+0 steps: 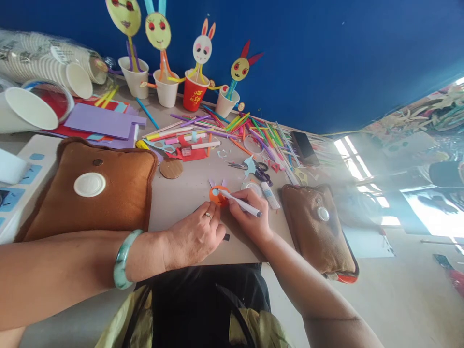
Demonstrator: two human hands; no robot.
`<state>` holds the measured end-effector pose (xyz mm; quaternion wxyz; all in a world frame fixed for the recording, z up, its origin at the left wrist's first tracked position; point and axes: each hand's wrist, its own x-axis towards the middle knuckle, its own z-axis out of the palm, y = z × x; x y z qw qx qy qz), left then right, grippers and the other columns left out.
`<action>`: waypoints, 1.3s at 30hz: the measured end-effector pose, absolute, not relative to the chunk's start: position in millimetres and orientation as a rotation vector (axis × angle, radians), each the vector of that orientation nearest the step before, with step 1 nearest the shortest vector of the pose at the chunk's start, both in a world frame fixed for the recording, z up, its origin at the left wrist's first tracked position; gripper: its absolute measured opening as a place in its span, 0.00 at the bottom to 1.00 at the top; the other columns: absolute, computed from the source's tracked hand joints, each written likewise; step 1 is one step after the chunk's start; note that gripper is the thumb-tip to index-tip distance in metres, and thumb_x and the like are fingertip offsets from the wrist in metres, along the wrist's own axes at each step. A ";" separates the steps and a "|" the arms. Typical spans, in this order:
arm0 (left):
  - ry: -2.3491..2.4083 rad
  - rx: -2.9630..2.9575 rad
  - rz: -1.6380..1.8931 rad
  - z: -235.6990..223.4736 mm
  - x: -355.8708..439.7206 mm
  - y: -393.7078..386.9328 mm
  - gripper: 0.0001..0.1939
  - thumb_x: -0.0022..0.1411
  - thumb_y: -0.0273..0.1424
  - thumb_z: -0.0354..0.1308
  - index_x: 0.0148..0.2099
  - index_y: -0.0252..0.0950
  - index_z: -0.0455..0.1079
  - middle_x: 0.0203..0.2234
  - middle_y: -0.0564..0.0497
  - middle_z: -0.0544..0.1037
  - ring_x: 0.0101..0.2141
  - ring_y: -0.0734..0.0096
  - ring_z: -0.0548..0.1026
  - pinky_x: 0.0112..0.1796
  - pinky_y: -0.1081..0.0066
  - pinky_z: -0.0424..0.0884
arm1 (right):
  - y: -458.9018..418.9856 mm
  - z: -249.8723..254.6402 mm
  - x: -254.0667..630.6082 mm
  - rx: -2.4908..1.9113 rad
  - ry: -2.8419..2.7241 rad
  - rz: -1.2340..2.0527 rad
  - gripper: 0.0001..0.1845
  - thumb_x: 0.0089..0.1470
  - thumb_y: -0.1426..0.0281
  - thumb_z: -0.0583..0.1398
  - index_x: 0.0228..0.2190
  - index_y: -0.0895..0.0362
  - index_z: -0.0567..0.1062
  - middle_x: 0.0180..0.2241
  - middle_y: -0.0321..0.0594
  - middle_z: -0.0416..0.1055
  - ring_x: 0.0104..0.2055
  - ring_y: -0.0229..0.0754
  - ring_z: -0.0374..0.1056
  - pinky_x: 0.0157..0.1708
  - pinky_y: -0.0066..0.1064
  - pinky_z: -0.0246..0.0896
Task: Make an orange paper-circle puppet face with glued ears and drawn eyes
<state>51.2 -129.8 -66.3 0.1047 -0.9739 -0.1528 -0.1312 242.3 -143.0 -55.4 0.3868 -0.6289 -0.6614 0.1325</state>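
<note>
A pen held to a small paper piece on a table (174, 210). The orange paper disc (217, 199) lies near the table's front edge, between the two hands; it bears a pale blue patch (215, 192), and two thin purple strips stand out beyond its far side. The right hand (254, 222) grasps a white pen (248, 208) between bent fingers, its tip at or just above the disc; contact cannot be told. The left hand (192, 239) has its fingers curled, tips at the disc's near edge; whether they pinch or merely press cannot be told.

For a clean mark, the disc is best held flat and still, with the left fingertips clear of the pen's path. Short, light strokes should suit so small a surface; heavy pressure could shift or crease it. Fresh ink may smear under a fingertip. The glue bottle (268, 195) stands clear, beyond the right hand.
</note>
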 end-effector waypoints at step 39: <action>-0.436 -2.901 -0.379 -63.5 50.4 -129.6 0.14 0.67 0.38 0.56 0.36 0.31 0.71 0.45 0.30 0.79 0.47 0.48 0.76 0.50 0.53 0.67 | -143.1 -55.9 244.6 -1.640 -1.644 0.271 0.03 0.51 0.69 0.60 0.27 0.53 0.73 0.21 0.32 0.72 0.21 0.37 0.65 0.23 0.31 0.60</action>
